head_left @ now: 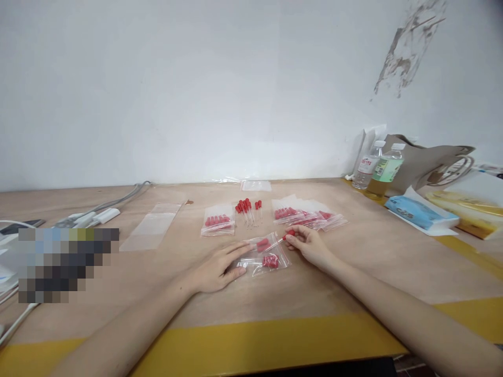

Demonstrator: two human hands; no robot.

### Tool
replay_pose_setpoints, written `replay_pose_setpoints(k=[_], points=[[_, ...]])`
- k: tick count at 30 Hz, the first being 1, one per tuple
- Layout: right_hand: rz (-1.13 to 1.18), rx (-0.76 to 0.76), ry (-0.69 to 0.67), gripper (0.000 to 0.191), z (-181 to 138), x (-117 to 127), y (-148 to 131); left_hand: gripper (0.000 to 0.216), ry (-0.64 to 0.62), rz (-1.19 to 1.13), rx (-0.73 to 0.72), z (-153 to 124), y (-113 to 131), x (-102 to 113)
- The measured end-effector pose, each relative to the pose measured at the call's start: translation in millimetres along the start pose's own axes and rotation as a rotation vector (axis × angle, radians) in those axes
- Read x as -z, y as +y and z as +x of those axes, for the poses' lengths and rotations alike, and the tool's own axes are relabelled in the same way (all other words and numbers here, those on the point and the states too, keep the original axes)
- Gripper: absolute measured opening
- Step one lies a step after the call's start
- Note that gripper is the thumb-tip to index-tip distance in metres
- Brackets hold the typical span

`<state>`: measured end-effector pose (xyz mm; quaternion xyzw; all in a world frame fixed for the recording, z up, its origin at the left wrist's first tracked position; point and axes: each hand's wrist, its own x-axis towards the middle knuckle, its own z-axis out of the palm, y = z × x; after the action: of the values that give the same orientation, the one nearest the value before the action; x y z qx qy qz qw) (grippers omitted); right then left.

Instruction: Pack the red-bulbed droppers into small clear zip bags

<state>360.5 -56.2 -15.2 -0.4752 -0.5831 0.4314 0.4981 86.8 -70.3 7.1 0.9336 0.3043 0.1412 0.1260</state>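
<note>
My left hand [218, 268] lies flat on the edge of a clear zip bag [267, 257] that has several red LEDs inside. My right hand [308, 246] pinches one red LED [290, 234] at the bag's mouth. Loose red LEDs [247, 208] lie in a small heap just beyond the bag. A filled bag of red LEDs [218, 222] sits to the left of the heap. More filled bags [306, 215] overlap to its right.
Empty clear bags [151, 228] lie at the left and another empty bag [255, 185] by the wall. Grey cables and a white adapter [102, 214] are far left. Two water bottles [379, 166], a brown bag [432, 162] and a blue tissue pack [420, 212] stand at the right. A yellow strip [251, 345] edges the table.
</note>
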Motion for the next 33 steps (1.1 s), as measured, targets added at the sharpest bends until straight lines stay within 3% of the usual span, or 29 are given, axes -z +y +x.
replay_pose_setpoints(k=[4,9,16,19,24,28,33], points=[[-0.422,0.173,-0.037,0.02,-0.1,5.6,-0.2,0.051,0.006,0.004,0.008,-0.5,0.4,-0.2],[-0.551,0.31,-0.152,0.014,-1.2,-0.7,-3.7,0.052,0.016,-0.014,-0.004,0.2,1.0,0.1],[-0.157,0.081,-0.398,0.026,-6.4,-15.1,-17.8,0.051,0.007,0.001,0.009,0.0,-0.7,-0.4],[-0.08,-0.05,-0.332,0.033,-5.9,-10.5,-20.3,0.052,0.006,0.007,0.012,-0.1,-1.0,-0.7],[-0.209,-0.181,-0.088,0.036,2.6,-7.3,-16.9,0.052,0.017,-0.013,0.004,0.4,-2.3,-2.1],[-0.179,-0.138,-0.261,0.029,5.9,-15.6,-14.5,0.053,0.016,-0.04,-0.018,0.1,-2.0,-1.6],[-0.003,-0.175,-0.375,0.026,2.1,-14.6,-22.8,0.053,0.041,-0.035,-0.012,-0.8,-0.7,0.0]])
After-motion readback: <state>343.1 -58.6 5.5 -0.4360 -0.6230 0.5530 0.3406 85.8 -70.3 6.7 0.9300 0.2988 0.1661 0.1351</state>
